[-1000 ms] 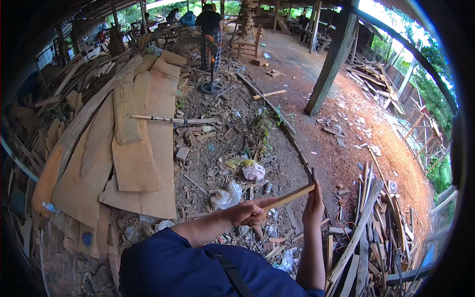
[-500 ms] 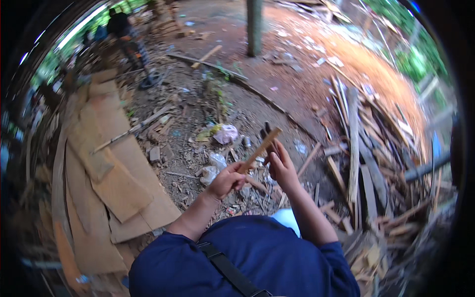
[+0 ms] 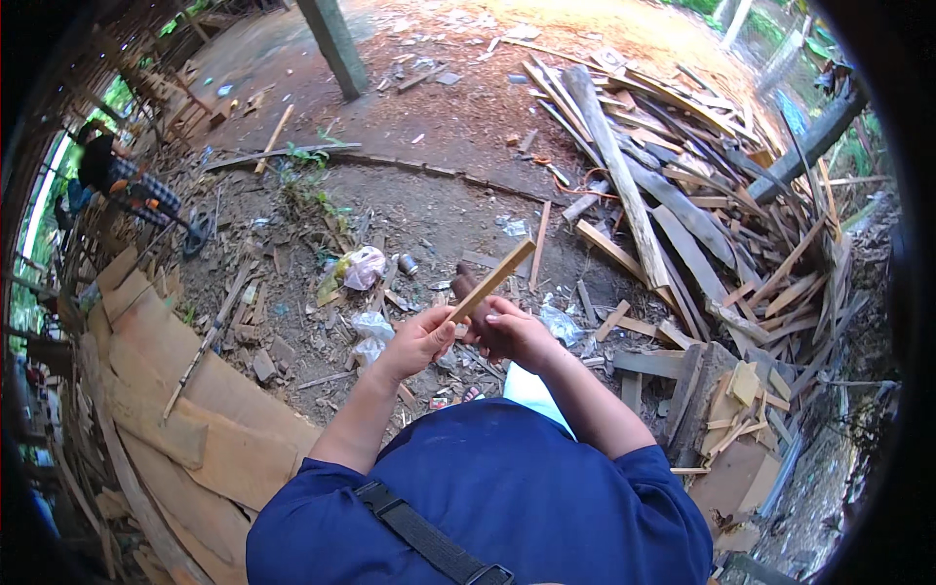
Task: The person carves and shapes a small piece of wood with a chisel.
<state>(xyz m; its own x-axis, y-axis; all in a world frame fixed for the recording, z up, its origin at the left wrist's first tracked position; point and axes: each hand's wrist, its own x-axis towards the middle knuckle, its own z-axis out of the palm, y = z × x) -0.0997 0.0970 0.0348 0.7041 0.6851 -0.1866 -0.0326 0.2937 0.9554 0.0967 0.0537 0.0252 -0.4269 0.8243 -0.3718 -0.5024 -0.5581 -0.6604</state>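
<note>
Ahead of my body, my left hand [image 3: 417,343] is closed around the lower end of a short light-coloured wooden strip [image 3: 501,275], which slants up to the right. My right hand [image 3: 522,338] grips a dark brown, elongated object [image 3: 482,320] just behind the strip; its kind I cannot make out. The strip crosses in front of this object and hides part of it. Both hands are close together, above ground littered with debris.
Wooden sheets [image 3: 244,400] lie at the left, a long thin pole [image 3: 210,336] across them. A large pile of boards [image 3: 673,210] fills the right. Plastic bags [image 3: 365,268] lie ahead. A post [image 3: 333,49] stands farther off; another person [image 3: 127,175] is at the far left.
My view has swung right, bringing more of the board pile in. The dark object, mostly hidden behind my right hand before, now shows more, and my hands have drawn closer together.
</note>
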